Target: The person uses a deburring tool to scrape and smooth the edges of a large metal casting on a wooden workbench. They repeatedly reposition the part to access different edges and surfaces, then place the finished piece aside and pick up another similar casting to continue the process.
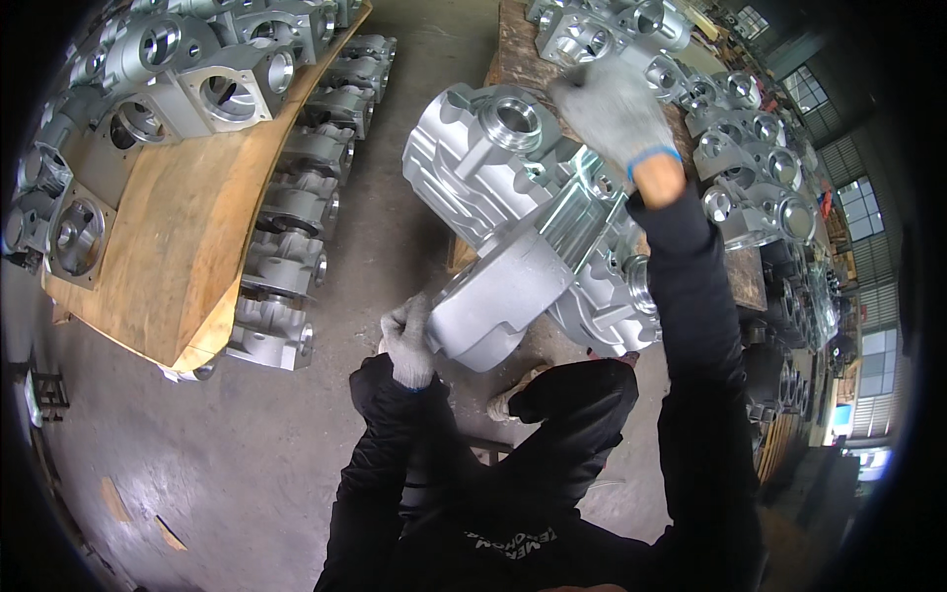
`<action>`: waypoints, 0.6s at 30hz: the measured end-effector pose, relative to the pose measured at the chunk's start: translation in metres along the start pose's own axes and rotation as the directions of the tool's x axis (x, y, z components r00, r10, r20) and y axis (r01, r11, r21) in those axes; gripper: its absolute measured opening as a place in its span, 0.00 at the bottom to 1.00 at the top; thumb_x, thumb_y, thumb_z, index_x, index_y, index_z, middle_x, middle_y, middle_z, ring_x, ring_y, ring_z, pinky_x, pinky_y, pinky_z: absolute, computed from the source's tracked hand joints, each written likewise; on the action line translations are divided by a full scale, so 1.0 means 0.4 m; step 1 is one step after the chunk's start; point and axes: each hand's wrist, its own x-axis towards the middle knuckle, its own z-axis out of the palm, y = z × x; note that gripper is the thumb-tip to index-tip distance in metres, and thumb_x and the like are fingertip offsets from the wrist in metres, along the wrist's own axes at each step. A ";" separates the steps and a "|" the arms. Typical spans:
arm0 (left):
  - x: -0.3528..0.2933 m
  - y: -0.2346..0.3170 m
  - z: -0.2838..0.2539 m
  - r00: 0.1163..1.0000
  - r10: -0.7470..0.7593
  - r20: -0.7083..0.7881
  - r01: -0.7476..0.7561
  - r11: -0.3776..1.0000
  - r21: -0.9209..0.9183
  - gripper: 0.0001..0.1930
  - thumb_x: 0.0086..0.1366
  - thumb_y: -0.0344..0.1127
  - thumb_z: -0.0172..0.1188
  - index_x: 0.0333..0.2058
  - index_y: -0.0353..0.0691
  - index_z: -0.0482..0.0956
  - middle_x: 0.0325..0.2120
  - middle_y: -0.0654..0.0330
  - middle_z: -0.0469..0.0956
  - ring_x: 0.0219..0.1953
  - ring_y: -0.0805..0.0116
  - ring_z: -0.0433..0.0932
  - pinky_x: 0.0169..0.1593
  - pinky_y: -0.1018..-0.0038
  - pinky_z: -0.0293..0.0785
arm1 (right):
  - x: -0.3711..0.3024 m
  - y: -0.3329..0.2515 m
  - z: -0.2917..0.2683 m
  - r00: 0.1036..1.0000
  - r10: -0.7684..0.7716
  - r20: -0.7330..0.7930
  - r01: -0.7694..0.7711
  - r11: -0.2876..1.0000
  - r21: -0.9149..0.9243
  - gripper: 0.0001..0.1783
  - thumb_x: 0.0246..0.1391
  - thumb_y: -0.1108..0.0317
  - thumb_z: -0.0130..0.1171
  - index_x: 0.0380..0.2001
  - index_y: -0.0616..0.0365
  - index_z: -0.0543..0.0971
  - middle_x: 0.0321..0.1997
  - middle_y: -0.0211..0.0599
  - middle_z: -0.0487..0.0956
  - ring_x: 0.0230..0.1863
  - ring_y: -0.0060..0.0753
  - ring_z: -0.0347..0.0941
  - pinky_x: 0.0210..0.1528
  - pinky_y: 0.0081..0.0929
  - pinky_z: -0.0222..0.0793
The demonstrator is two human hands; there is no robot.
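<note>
A large silver-grey metal casting [508,286] lies tilted in front of me, with a smooth boxy end towards my body. My left hand [406,333], in a pale knitted glove, has its fingers curled against the casting's near left edge. Beyond it stands a finned casting with a round machined bore [515,116], and another casting [617,306] shows at its right. My right hand [614,111], gloved too with a blue cuff, is raised over the far right side of these castings. Motion smears its fingers, and whatever they hold, if anything, cannot be made out.
At left, a wooden board [187,227] carries several castings, with a row of similar castings [286,261] beside and below it. More castings [760,187] crowd the bench at right. Wood scraps [170,533] lie on the concrete floor [247,434].
</note>
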 end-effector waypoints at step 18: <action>0.000 0.012 0.015 0.992 0.071 0.107 -0.065 0.996 -0.058 0.23 0.74 0.39 0.60 0.17 0.40 0.74 0.13 0.71 0.70 0.16 0.82 0.63 0.22 0.76 0.56 | -0.082 0.043 -0.033 0.994 0.109 0.018 -0.110 0.989 0.095 0.23 0.57 0.56 0.55 0.29 0.68 0.85 0.31 0.64 0.82 0.41 0.63 0.82 0.53 0.46 0.78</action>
